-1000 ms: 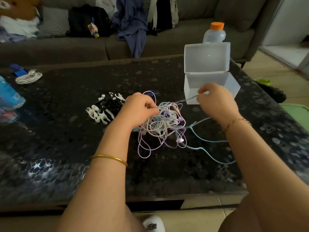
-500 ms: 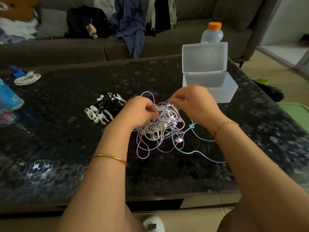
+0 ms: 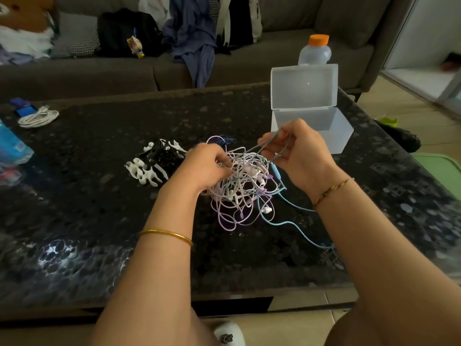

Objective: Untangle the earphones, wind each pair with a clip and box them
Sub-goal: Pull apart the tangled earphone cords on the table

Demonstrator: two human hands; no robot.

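Note:
A tangle of white, purple and light blue earphones [image 3: 243, 191] lies mid-table on the dark speckled table [image 3: 99, 221]. My left hand [image 3: 204, 166] grips the tangle's left side with curled fingers. My right hand [image 3: 298, 148] pinches a grey-blue cable loop and holds it lifted above the tangle's right side. A blue cable [image 3: 299, 228] trails toward my right forearm. Black and white winder clips [image 3: 154, 161] lie in a pile left of the tangle. A translucent box [image 3: 311, 113] stands behind my right hand with its lid up.
An orange-capped bottle [image 3: 315, 49] stands behind the box. A coiled white cable [image 3: 37, 117] and a blue bottle [image 3: 11, 148] sit at the table's left. A sofa with bags and clothes [image 3: 194, 38] runs along the back. The table's front edge is near my body.
My right hand went from near the box down to the tangle, then lifted up and right again with a cable loop. My left hand stayed on the tangle.

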